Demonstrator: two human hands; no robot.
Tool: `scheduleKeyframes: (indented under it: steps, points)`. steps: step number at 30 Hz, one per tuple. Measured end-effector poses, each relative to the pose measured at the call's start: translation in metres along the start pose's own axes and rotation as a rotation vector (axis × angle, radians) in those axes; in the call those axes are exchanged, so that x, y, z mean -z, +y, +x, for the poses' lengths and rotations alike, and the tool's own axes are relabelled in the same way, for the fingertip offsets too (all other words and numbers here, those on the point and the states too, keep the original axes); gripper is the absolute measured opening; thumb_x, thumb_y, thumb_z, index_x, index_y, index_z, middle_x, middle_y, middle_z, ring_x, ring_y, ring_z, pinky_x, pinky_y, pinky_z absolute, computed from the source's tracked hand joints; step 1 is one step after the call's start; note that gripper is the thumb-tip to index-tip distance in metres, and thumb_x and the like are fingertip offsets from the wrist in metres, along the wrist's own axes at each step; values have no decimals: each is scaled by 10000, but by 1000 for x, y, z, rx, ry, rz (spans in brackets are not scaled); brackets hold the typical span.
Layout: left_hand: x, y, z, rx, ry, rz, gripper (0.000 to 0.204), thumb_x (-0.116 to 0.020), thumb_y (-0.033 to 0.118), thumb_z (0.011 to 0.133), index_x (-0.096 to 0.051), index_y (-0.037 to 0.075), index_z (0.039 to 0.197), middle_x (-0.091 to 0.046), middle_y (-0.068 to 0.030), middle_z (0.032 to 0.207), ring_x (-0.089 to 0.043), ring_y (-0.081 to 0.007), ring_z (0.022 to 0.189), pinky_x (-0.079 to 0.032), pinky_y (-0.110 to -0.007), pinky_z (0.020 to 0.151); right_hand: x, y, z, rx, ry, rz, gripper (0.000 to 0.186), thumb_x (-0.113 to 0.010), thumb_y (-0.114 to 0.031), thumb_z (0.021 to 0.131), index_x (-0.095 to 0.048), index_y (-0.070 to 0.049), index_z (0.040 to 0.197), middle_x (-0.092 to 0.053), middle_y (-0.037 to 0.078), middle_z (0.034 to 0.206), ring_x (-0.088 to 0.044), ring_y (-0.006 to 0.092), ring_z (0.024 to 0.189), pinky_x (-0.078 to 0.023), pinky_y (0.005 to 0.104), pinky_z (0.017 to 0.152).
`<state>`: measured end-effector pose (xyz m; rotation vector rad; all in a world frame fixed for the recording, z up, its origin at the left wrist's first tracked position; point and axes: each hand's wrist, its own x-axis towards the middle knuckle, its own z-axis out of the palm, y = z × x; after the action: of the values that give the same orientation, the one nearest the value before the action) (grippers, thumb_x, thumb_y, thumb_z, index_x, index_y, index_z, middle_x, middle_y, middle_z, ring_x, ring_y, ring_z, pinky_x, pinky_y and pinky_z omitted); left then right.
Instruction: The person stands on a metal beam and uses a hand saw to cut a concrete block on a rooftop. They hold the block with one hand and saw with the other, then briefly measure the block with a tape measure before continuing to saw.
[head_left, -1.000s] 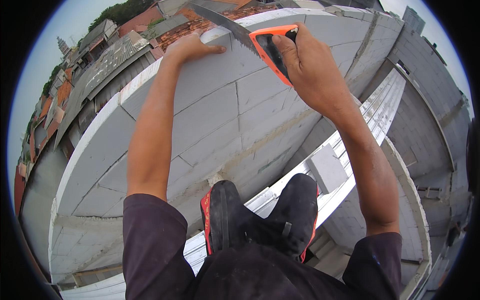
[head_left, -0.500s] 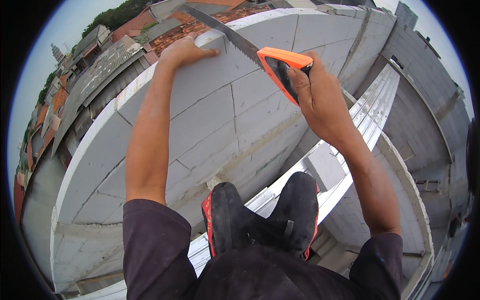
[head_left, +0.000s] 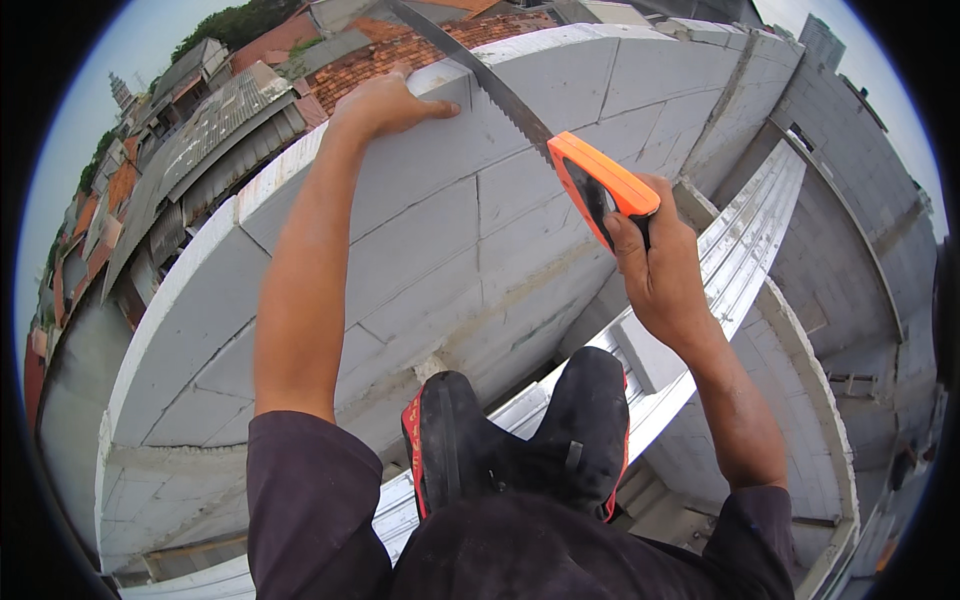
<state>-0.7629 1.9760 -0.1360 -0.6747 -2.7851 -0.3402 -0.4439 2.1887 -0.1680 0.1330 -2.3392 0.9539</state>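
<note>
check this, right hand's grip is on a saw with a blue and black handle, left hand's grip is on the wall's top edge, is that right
The handle is orange and black, not blue and black; the head view shows it. The right hand's grip is on the saw, the left hand's grip on the wall's top edge.

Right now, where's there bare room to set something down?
Free: metal plank beyond the loose block; wall top just right of the saw; narrow strip of wall top left of the left hand.
Crowded: wall top between left hand and saw; plank around the knees and block.
</note>
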Motion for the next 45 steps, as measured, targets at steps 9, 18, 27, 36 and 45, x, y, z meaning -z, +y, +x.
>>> scheduleKeyframes:
  steps: [9, 18, 27, 36, 45]
  points:
    - [8, 25, -2, 8, -83, -66, 1194, -773, 770, 680, -459, 23, 1557, -677, -232, 1362, -664, -354, 1269, -521, -445, 1068, 17, -19, 81, 66, 3, -169, 286, -598, -231, 1078, -532, 39, 1141, -651, 205, 682, -657, 390, 607, -498, 417, 587]
    - [-1, 8, 2, 4, 0, 17, 1239, -760, 787, 674, -441, -22, 1555, -668, -264, 1359, -664, -373, 1265, -519, -443, 1068, 17, 23, -42, 56, 94, -90, 282, -588, -177, 1082, -564, 56, 1240, -690, 124, 814, -677, 219, 659, -524, 361, 647]
    - [8, 1, -1, 19, -79, -27, 1195, -767, 765, 683, -452, 24, 1566, -673, -250, 1356, -672, -366, 1249, -523, -432, 1054, -1, 35, -42, -1, 72, 18, 288, -590, -139, 1077, -550, 40, 1299, -670, 143, 883, -656, 200, 708, -518, 333, 681]
    - [0, 23, 8, 8, -86, -33, 1214, -766, 766, 683, -434, 17, 1579, -648, -275, 1383, -642, -373, 1293, -498, -428, 1082, -2, -13, 57, -66, 8, -152, 339, -600, -220, 1076, -531, 53, 1265, -675, 186, 756, -708, 350, 704, -525, 420, 664]
    - [-1, 5, -3, 59, -46, 25, 1184, -763, 759, 690, -460, 10, 1557, -670, -242, 1370, -661, -355, 1274, -516, -434, 1072, 38, -37, 35, 25, -6, -192, 318, -569, -232, 1080, -580, 65, 1192, -732, 231, 868, -724, 418, 774, -549, 437, 721]
